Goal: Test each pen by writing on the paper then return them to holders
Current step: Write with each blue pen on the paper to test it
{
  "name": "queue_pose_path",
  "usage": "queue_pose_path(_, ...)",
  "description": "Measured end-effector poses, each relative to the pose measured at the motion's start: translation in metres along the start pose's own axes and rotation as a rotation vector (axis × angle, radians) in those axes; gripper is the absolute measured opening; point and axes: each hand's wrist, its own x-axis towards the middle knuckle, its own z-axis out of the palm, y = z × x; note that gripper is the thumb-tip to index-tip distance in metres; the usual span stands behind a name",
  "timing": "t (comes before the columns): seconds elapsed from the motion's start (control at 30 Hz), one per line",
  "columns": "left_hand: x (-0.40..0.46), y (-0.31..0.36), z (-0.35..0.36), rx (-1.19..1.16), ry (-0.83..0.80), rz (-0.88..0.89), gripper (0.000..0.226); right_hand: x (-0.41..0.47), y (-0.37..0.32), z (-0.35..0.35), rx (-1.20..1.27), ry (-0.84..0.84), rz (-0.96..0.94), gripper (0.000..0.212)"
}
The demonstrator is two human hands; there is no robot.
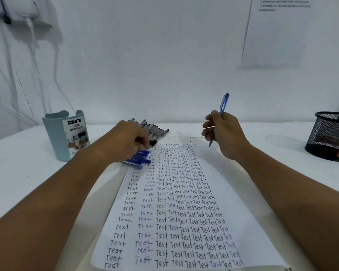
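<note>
Paper [184, 212] nearly filled with "Test" rows. Blue pen [221, 114] gripped in right hand [223, 133], raised above paper. Pens [143, 155] touched by left hand [129, 141]; grasp can't be told. Holders [67, 133] look unfilled: returns pending.

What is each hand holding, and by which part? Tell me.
The right hand grips a blue pen around the middle of its barrel, tip down above the paper. The left hand rests on the blue pens; whether it grips one cannot be told.
</note>
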Motion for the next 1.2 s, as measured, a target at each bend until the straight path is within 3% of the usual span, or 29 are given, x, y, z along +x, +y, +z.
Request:
queue_pose_path(0.3, -0.007, 0.0, -0.01, 0.061, -0.195, -0.02, 0.015, -0.011, -0.01, 0.006, 0.113, 0.001, 0.047, 0.019)
queue_pose_path(0.57, -0.009, -0.003, -0.015, 0.105, -0.337, -0.058, 0.019, -0.012, -0.013, 0.003, 0.203, 0.065, 0.145, 0.011)
queue_pose_path(0.77, -0.009, -0.005, -0.012, 0.106, -0.33, -0.072, 0.02, -0.011, -0.013, 0.002, 0.177, 0.07, 0.139, 0.007)
queue_pose_path(0.9, -0.01, -0.005, -0.012, 0.084, -0.26, -0.019, 0.021, -0.004, -0.015, -0.005, -0.055, 0.09, 0.084, 0.011)
queue_pose_path(1.1, -0.006, 0.004, -0.004, -0.003, -0.152, 0.03, 0.023, 0.012, -0.008, -0.049, -0.939, 0.166, -0.195, 0.017)
queue_pose_path(1.2, -0.005, 0.011, 0.005, -0.041, -0.068, 0.089, 0.023, 0.018, 0.002, -0.064, -1.114, 0.209, -0.223, 0.03)
